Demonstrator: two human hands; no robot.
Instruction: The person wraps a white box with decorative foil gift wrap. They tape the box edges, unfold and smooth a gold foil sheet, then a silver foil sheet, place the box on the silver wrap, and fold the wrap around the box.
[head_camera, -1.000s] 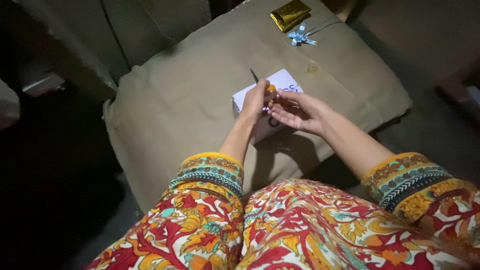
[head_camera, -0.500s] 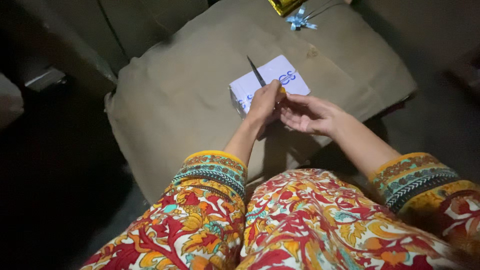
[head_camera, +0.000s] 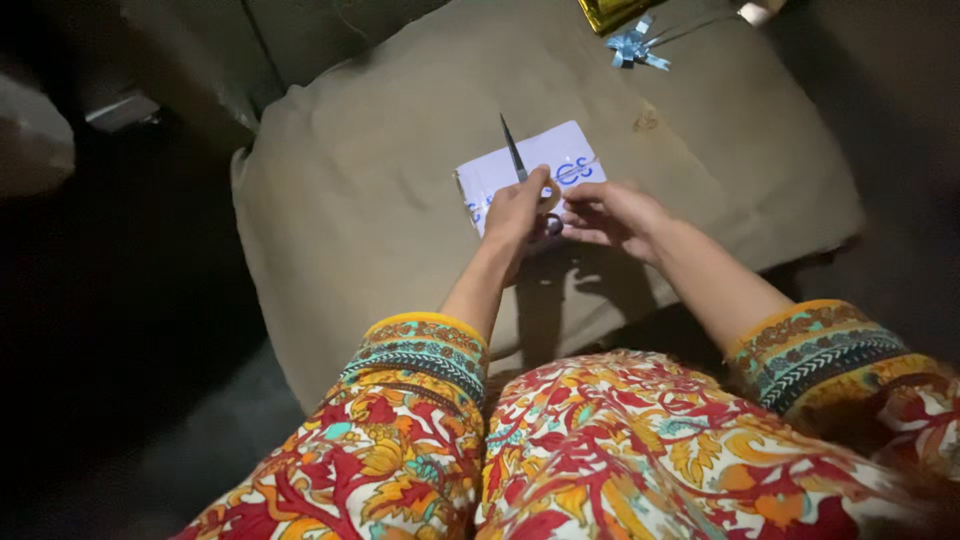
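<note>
My left hand (head_camera: 515, 210) grips a pair of scissors (head_camera: 513, 150). The dark closed blades point away from me, and a handle ring shows below my fingers. The blades lie over a small white box with blue marks (head_camera: 565, 160), which rests on a brown cushion (head_camera: 380, 190). My right hand (head_camera: 612, 212) is just to the right. Its curled fingertips meet the left hand at the scissors' handle and the box's near edge. Whether it grips anything is unclear.
A crumpled gold foil sheet (head_camera: 610, 12) and a pale blue ribbon bow (head_camera: 634, 48) lie at the cushion's far edge. My lap in red and yellow patterned cloth (head_camera: 600, 450) fills the foreground. Dark floor lies to the left.
My right hand has moved closer to the left and curled its fingers at the scissors' handle. The left hand and the blades stay over the box, and the view has shifted slightly.
</note>
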